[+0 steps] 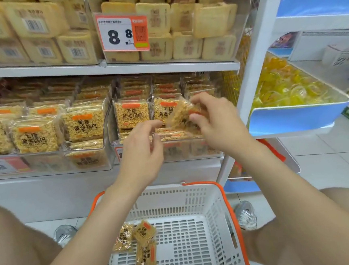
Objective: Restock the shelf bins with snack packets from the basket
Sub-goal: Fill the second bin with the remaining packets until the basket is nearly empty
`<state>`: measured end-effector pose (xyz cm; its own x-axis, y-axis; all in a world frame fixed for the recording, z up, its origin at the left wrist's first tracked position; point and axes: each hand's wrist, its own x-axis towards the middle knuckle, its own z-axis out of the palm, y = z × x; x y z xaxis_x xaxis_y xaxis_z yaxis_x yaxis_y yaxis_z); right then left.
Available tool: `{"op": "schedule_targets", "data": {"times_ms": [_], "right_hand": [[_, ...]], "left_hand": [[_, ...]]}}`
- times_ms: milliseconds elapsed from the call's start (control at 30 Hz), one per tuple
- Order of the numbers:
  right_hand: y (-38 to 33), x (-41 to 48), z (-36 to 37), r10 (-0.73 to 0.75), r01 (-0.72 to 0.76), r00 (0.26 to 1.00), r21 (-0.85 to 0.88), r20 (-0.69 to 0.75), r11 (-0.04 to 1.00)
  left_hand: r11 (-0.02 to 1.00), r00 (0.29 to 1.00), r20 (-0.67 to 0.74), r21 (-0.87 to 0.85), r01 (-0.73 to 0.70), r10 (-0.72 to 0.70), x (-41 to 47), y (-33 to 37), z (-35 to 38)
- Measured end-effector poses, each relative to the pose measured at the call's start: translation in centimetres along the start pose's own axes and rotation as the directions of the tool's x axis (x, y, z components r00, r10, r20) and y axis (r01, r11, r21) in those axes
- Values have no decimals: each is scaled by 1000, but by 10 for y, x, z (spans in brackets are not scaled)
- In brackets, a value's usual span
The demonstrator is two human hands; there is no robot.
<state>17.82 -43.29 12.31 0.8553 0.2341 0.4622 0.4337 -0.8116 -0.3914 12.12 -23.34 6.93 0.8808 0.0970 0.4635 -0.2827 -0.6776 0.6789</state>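
My right hand pinches a clear snack packet of golden rice crackers, tilted, over the clear shelf bin on the middle shelf. My left hand hovers just left of it in front of the same bin, fingers loosely curled and holding nothing. That bin holds upright rows of the same packets with orange labels. Below, between my knees, a white basket with orange handles holds several more packets at its left side.
A neighbouring bin to the left is full of the same packets. The upper shelf carries pale square cakes and a price tag. A blue tray of yellow sweets juts out at the right. White tiled floor lies beyond.
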Motion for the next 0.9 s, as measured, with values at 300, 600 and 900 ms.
{"op": "schedule_targets", "data": {"times_ms": [300,600,900], "right_hand": [[39,37,22,-33,-8,997,-491,-74,871],[40,49,18,-91,79,996,-606,11,791],[40,46,36,4,-33,999,-592,-50,805]], "left_hand": [[930,935,348,316,-187,69,32,-16,20],[856,931,366,481,-190,1,35,-22,34],[796,896,438,566,-214,-71,39,-24,36]]}}
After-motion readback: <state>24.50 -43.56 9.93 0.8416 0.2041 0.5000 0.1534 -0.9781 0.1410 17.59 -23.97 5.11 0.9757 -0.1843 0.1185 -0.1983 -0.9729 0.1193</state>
